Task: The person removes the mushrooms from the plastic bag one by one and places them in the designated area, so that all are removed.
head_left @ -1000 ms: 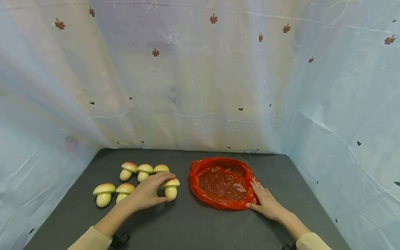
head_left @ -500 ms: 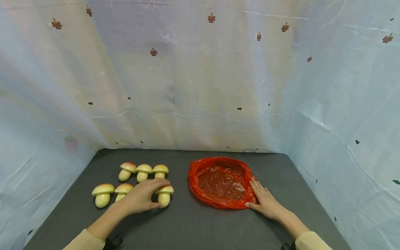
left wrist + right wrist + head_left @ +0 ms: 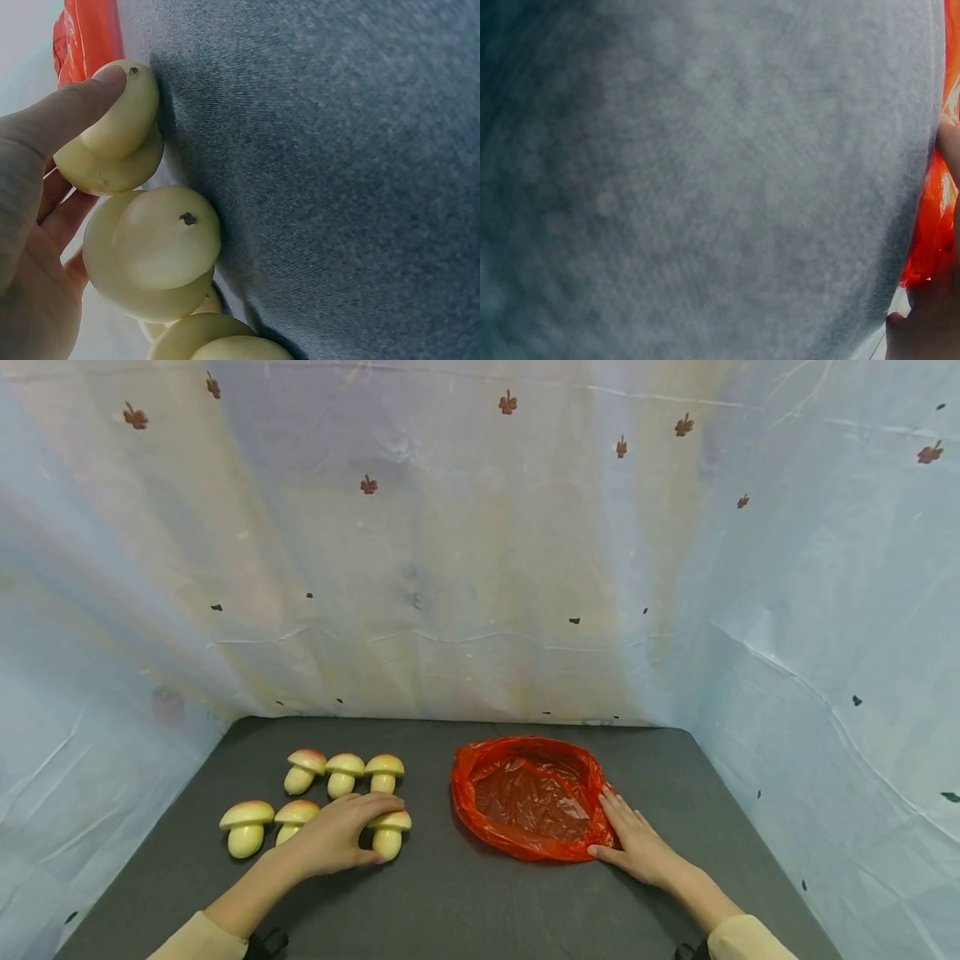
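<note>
My left hand (image 3: 326,839) holds a yellow toy mushroom (image 3: 388,839) at the right end of the front row. In the left wrist view the thumb lies on the stem of this mushroom (image 3: 135,112), with fingers behind the cap. Another mushroom (image 3: 169,240) stands close by, under the palm side. A red plastic bag (image 3: 480,831) sits with its mouth spread wide at the right of centre. Against its right side rests my right hand (image 3: 641,847), fingers extended. In the right wrist view only part of that hand (image 3: 930,315) and the red bag (image 3: 930,225) show.
Behind the left hand, three mushrooms (image 3: 345,774) stand in a back row. Two more mushrooms (image 3: 247,828) are visible at the front left. The dark grey table (image 3: 480,910) is enclosed by pale curtains (image 3: 465,568) at the back and sides.
My left hand has moved left and slightly toward me with the mushroom, away from the bag and closer to the other mushrooms. The right hand stays against the bag.
</note>
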Available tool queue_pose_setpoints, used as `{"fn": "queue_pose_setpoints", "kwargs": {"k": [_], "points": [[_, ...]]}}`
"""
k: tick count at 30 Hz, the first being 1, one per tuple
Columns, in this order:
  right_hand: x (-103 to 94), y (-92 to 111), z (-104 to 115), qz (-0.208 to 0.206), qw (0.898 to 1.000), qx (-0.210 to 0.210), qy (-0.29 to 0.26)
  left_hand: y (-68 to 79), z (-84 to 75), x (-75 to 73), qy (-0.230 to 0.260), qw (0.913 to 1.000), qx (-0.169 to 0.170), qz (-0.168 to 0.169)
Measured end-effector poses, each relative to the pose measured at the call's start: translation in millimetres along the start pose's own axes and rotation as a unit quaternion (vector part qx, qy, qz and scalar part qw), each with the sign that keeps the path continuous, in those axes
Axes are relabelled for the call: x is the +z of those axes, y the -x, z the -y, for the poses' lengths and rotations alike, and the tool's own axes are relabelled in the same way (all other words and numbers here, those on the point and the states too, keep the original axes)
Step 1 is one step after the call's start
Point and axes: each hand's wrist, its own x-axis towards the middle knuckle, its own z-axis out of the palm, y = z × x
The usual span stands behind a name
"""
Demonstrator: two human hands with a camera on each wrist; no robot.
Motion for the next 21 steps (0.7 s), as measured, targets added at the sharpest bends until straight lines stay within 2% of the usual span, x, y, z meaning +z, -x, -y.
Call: {"fn": "queue_pose_setpoints", "kwargs": {"k": [4, 12, 21], "points": [[1.2, -1, -2, -0.002, 1.0, 0.0, -0.004, 1.5, 0.6, 0.9, 0.006, 0.9999, -0.012, 0.009], [-1.4, 1, 2, -0.006, 1.0, -0.001, 0.002, 2.0, 1.6, 1.9, 0.012, 0.9998, -0.013, 0.007], [-6.7, 2, 11, -0.03, 0.998, -0.037, 0.035, 2.9, 0.2, 2.5, 0.019, 0.9997, -0.006, 0.014]]}}
